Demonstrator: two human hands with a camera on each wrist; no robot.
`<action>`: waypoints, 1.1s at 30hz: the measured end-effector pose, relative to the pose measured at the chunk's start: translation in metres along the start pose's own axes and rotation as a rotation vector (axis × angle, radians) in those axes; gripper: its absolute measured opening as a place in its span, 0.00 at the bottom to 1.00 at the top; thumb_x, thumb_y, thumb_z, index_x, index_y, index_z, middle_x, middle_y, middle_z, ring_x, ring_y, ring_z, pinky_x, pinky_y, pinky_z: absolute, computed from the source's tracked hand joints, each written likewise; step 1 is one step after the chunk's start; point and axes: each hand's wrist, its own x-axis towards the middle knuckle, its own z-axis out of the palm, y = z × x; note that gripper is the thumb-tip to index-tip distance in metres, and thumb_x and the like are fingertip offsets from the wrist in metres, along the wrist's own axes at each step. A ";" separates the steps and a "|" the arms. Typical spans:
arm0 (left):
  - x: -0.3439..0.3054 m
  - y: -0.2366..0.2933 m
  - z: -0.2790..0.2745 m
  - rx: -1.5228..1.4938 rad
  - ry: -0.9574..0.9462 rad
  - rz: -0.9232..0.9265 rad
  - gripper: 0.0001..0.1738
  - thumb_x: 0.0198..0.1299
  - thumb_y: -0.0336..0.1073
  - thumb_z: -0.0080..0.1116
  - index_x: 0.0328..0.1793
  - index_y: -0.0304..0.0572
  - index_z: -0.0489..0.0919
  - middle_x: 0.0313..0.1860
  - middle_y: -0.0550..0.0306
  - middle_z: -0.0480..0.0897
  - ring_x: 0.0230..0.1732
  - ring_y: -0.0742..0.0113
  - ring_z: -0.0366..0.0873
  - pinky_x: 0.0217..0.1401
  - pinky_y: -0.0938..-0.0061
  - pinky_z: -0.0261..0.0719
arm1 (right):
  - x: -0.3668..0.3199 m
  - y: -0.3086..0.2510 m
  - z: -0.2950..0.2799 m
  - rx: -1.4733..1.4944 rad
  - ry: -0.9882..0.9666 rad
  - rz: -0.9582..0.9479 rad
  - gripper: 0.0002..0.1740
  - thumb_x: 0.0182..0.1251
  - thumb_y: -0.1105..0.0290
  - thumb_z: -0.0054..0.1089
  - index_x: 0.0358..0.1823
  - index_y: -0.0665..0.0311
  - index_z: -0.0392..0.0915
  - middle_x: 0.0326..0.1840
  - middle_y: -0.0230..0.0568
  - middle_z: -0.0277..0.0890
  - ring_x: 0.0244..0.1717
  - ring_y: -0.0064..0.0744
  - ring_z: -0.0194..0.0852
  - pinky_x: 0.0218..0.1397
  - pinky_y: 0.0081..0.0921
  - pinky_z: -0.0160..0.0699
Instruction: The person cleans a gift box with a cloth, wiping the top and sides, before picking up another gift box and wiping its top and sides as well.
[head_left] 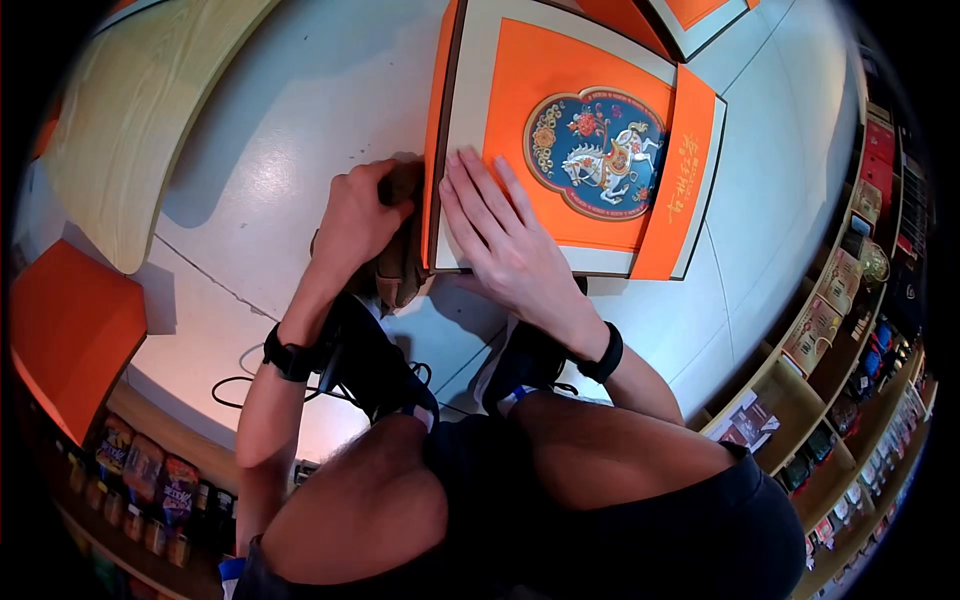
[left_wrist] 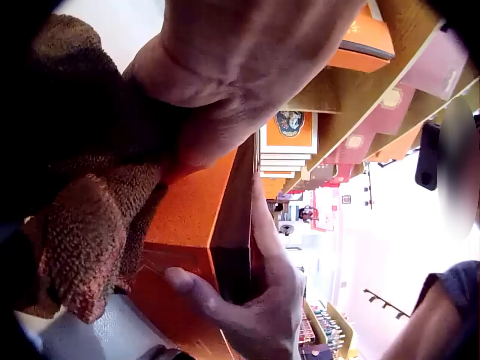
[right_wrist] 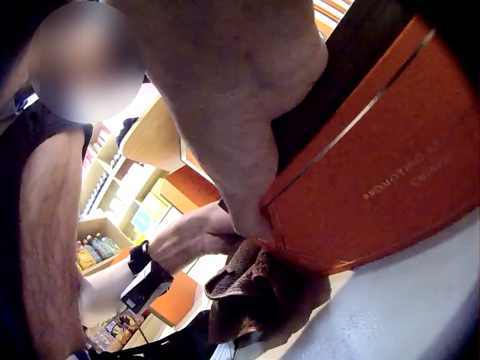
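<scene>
A large orange gift box point(head_left: 500, 100) with a cream border lies on the floor, its lid carrying a blue medallion point(head_left: 600, 150) with a white horse. My right hand point(head_left: 505, 240) rests on the lid's near left corner, fingers straight. In the left wrist view its thumb point(left_wrist: 199, 292) lies against the box's side. At the box's left side, my left hand point(head_left: 357, 220) grips a brown cloth point(head_left: 400, 270), which hangs in folds below the fingers. The right wrist view shows the cloth point(right_wrist: 247, 289) bunched by the box's lower corner; part of the left hand is hidden there.
Another orange box point(head_left: 690, 15) stands beyond the first. A pale wooden table point(head_left: 150, 110) is at the left, with an orange panel point(head_left: 80, 330) below it. Stocked shelves point(head_left: 840, 300) line the right. My shoes point(head_left: 520, 360) and a black cord point(head_left: 235, 393) are on the near floor.
</scene>
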 end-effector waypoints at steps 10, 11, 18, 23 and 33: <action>-0.004 0.003 -0.008 -0.211 -0.072 -0.016 0.24 0.57 0.28 0.69 0.62 0.31 0.85 0.47 0.31 0.89 0.50 0.37 0.89 0.57 0.60 0.86 | 0.000 0.001 0.001 0.012 0.002 0.005 0.32 0.68 0.70 0.53 0.73 0.77 0.72 0.83 0.59 0.65 0.87 0.54 0.57 0.90 0.56 0.51; -0.005 0.003 -0.007 -0.199 -0.057 0.003 0.24 0.57 0.28 0.69 0.61 0.31 0.85 0.47 0.31 0.89 0.49 0.37 0.89 0.57 0.60 0.87 | -0.001 0.001 0.001 0.012 0.002 0.006 0.32 0.68 0.70 0.53 0.73 0.77 0.72 0.83 0.59 0.65 0.87 0.54 0.57 0.90 0.56 0.51; -0.009 0.009 -0.010 -0.216 -0.075 -0.079 0.24 0.56 0.27 0.69 0.61 0.28 0.84 0.46 0.32 0.89 0.46 0.38 0.90 0.53 0.61 0.87 | -0.001 0.001 0.003 0.032 0.009 0.006 0.32 0.68 0.70 0.54 0.73 0.78 0.72 0.82 0.59 0.66 0.87 0.55 0.57 0.89 0.56 0.51; -0.017 0.022 -0.015 -0.168 -0.031 0.020 0.24 0.55 0.27 0.70 0.59 0.27 0.85 0.44 0.32 0.89 0.45 0.37 0.89 0.52 0.61 0.87 | -0.003 0.002 0.004 0.025 -0.016 -0.004 0.62 0.38 0.58 0.82 0.77 0.80 0.66 0.86 0.60 0.59 0.89 0.57 0.50 0.91 0.57 0.47; -0.022 0.028 -0.019 -0.153 -0.029 -0.007 0.25 0.53 0.27 0.71 0.58 0.24 0.84 0.44 0.32 0.89 0.45 0.37 0.89 0.54 0.60 0.86 | -0.001 0.002 0.002 -0.002 0.022 -0.002 0.32 0.67 0.69 0.54 0.72 0.78 0.73 0.81 0.58 0.67 0.86 0.54 0.59 0.89 0.55 0.53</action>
